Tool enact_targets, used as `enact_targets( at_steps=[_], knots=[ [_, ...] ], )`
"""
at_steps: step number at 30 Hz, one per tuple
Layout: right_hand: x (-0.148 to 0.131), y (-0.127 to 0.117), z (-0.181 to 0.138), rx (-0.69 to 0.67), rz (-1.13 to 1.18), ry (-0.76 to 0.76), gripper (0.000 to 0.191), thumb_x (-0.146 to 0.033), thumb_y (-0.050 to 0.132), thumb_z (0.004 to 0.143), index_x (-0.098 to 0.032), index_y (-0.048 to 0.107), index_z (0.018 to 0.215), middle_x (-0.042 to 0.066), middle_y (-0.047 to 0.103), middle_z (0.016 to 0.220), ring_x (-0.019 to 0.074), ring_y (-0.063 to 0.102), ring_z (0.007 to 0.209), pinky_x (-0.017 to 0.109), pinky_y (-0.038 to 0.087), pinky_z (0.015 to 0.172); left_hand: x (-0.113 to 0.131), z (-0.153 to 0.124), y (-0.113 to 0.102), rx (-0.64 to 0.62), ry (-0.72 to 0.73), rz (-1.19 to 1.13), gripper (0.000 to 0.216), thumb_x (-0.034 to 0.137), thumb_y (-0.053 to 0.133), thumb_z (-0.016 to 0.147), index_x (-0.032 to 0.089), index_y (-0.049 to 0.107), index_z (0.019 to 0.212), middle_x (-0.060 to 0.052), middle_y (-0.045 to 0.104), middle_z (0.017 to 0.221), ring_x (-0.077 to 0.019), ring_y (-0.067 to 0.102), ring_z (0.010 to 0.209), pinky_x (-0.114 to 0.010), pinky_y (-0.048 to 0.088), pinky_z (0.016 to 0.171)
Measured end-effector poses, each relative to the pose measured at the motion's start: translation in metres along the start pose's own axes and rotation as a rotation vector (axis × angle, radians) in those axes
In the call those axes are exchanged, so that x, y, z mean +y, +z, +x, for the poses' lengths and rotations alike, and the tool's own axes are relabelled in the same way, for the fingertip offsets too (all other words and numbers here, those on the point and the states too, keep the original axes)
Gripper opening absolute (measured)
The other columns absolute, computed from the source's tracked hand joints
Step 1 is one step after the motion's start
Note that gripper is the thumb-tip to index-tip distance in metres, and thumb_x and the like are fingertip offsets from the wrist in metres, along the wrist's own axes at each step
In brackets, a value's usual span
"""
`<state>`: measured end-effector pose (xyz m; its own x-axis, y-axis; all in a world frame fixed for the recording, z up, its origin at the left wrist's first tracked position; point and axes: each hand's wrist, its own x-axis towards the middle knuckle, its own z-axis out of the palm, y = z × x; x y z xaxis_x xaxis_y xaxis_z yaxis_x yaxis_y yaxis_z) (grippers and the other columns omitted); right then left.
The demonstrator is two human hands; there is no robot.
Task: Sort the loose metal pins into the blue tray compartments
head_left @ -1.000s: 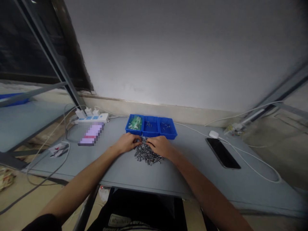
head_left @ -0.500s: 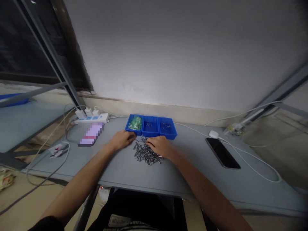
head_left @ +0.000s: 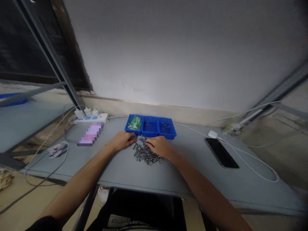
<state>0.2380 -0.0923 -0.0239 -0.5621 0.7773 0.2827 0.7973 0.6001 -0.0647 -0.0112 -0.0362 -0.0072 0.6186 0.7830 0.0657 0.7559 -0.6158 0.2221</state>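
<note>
A loose pile of small metal pieces point(head_left: 147, 155), which look like screws or pins, lies on the grey table in front of me. My left hand point(head_left: 122, 140) rests at the pile's upper left edge, its fingers curled in towards the thumb; anything between them is too small to make out. From the right, my right hand point(head_left: 159, 146) reaches over the top of the pile with thumb and fingers pinched together among the pieces. What those fingertips hold is hidden. Just behind both hands, a blue tray point(head_left: 150, 132) has a few metal pieces in its middle and right compartments.
The tray's left compartment contains a green and clear plastic bag point(head_left: 135, 123). A power strip point(head_left: 92, 118) with chargers and a blurred-out phone point(head_left: 90, 134) lie left. To the right are a black phone point(head_left: 221, 153), a white charger point(head_left: 212, 134) and cables. A wall point(head_left: 168, 64) stands behind.
My left hand's fingers have shifted slightly at the pile's edge. My right hand stays nearly in place over the pile. The whole view has moved a little.
</note>
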Motion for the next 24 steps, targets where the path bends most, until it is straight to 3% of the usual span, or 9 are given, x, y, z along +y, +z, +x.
enact_targets(
  at_steps=[6, 9, 12, 16, 19, 24],
  knots=[
    [-0.001, 0.0, 0.0, -0.012, -0.002, 0.006, 0.018, -0.027, 0.054, 0.104, -0.021, 0.07, 0.098, 0.003, 0.075, 0.09, 0.0156, 0.067, 0.082, 0.026, 0.036, 0.069, 0.005, 0.0, 0.0, 0.035, 0.057, 0.028, 0.023, 0.037, 0.049, 0.099, 0.025, 0.069, 0.104, -0.004, 0.073, 0.087, -0.0206, 0.066, 0.079, -0.028, 0.044, 0.072],
    [-0.003, -0.002, 0.0, 0.028, 0.015, 0.043, 0.018, -0.032, 0.055, 0.104, -0.021, 0.065, 0.114, 0.004, 0.075, 0.093, 0.0168, 0.068, 0.082, 0.026, 0.037, 0.068, 0.012, -0.002, -0.003, 0.085, 0.103, -0.023, 0.025, 0.039, 0.047, 0.102, 0.025, 0.067, 0.108, -0.002, 0.072, 0.082, -0.0182, 0.065, 0.072, -0.027, 0.042, 0.069],
    [-0.005, -0.005, 0.0, 0.103, 0.048, 0.059, 0.03, -0.04, 0.056, 0.103, -0.019, 0.058, 0.125, 0.005, 0.074, 0.099, 0.0181, 0.068, 0.085, 0.026, 0.038, 0.067, 0.02, -0.004, -0.003, 0.096, 0.158, -0.09, 0.025, 0.039, 0.047, 0.102, 0.023, 0.066, 0.108, 0.0, 0.068, 0.074, -0.0157, 0.06, 0.063, -0.026, 0.04, 0.064],
    [-0.006, -0.004, 0.0, 0.111, 0.033, -0.022, 0.019, -0.032, 0.051, 0.106, -0.019, 0.063, 0.114, 0.005, 0.072, 0.104, 0.0165, 0.067, 0.087, 0.026, 0.039, 0.07, 0.028, -0.005, 0.001, 0.074, 0.198, -0.145, 0.026, 0.039, 0.047, 0.102, 0.022, 0.066, 0.107, 0.001, 0.065, 0.069, -0.0145, 0.058, 0.06, -0.025, 0.039, 0.062],
    [-0.006, -0.003, 0.0, 0.099, 0.006, -0.037, 0.023, -0.028, 0.047, 0.108, -0.018, 0.067, 0.104, 0.005, 0.071, 0.099, 0.0145, 0.065, 0.081, 0.026, 0.039, 0.069, 0.028, -0.005, 0.004, 0.074, 0.202, -0.158, 0.026, 0.038, 0.048, 0.101, 0.021, 0.066, 0.108, 0.001, 0.064, 0.069, -0.0142, 0.057, 0.059, -0.025, 0.038, 0.061],
    [-0.005, -0.002, 0.0, 0.138, 0.017, -0.043, 0.023, -0.026, 0.046, 0.108, -0.018, 0.067, 0.105, 0.005, 0.069, 0.1, 0.0141, 0.063, 0.083, 0.025, 0.04, 0.07, 0.028, -0.004, 0.003, 0.094, 0.184, -0.168, 0.029, 0.041, 0.046, 0.103, 0.022, 0.063, 0.114, 0.001, 0.066, 0.071, -0.0152, 0.058, 0.061, -0.026, 0.038, 0.062]
  ],
)
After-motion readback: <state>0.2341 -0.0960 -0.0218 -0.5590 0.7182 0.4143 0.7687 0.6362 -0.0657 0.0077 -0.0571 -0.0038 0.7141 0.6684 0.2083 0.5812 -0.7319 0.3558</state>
